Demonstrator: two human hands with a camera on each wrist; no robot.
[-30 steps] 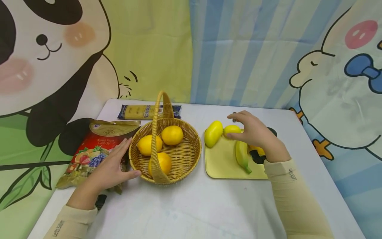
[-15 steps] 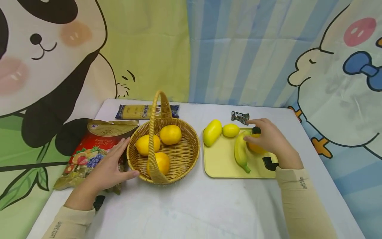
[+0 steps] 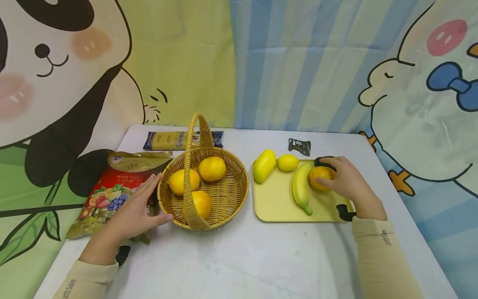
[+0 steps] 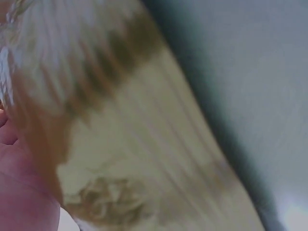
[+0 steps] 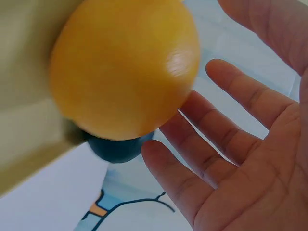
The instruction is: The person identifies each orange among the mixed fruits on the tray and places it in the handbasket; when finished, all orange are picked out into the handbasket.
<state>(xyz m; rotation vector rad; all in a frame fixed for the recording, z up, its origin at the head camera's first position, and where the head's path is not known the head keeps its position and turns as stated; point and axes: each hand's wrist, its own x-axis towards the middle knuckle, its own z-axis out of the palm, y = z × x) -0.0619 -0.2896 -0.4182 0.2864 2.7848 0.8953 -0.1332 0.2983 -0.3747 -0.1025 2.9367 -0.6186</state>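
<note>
My right hand (image 3: 345, 176) is at the orange (image 3: 320, 178) on the yellow tray (image 3: 276, 207), thumb on the near side. In the right wrist view the fingers are spread, with fingertips right at the orange (image 5: 127, 67). A dark rounded thing (image 5: 118, 149) lies behind the orange, partly hidden. Beside it on the tray are a banana (image 3: 301, 187), a lemon (image 3: 287, 162) and a yellow-green mango-shaped fruit (image 3: 264, 166). My left hand (image 3: 132, 214) rests with straight fingers by the wicker basket (image 3: 228, 207), between it and the red and gold candy bag (image 3: 112, 187).
In the basket lie several yellow-orange fruits, among them a lemon (image 3: 213, 169); its tall handle (image 3: 188, 166) arches over them. A pasta packet (image 3: 168, 140) lies behind the basket. A small dark wrapped sweet (image 3: 300, 146) sits behind the tray. A printed curtain (image 3: 179, 62) closes off the back.
My right hand has moved right and down, from above the lemon and the wrapped sweet to the orange. The left hand stays by the basket.
</note>
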